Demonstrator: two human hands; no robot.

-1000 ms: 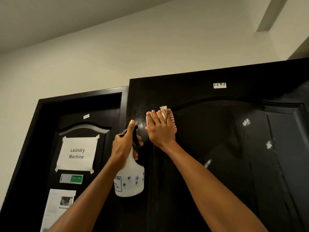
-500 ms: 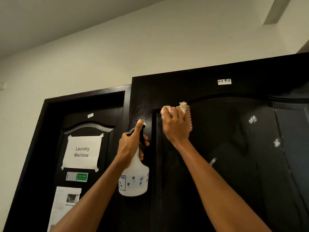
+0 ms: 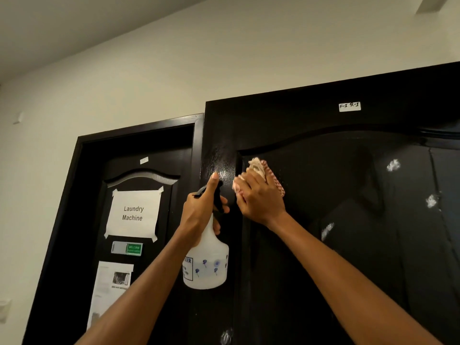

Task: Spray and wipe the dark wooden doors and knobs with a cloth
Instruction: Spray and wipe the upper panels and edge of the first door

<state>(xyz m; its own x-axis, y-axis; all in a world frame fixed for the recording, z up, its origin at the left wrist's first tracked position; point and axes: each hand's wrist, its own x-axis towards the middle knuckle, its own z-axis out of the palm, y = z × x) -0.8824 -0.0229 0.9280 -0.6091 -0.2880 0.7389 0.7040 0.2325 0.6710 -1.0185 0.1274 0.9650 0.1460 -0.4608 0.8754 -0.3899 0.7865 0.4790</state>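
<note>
The soft red-checked cloth (image 3: 267, 170), probably light, is pressed by the right hand (image 3: 258, 197) against the dark glossy wooden door (image 3: 323, 245); beside it the translucent white plastic spray bottle (image 3: 206, 265) is gripped at its neck by the left hand (image 3: 199, 215).

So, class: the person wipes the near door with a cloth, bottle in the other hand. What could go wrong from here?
1. White foam spots sit right of the cloth; they may dry unwiped.
2. The bottle hangs from the left hand; the grip could slip.
3. Stray spray might wet the laundry sign.
</note>
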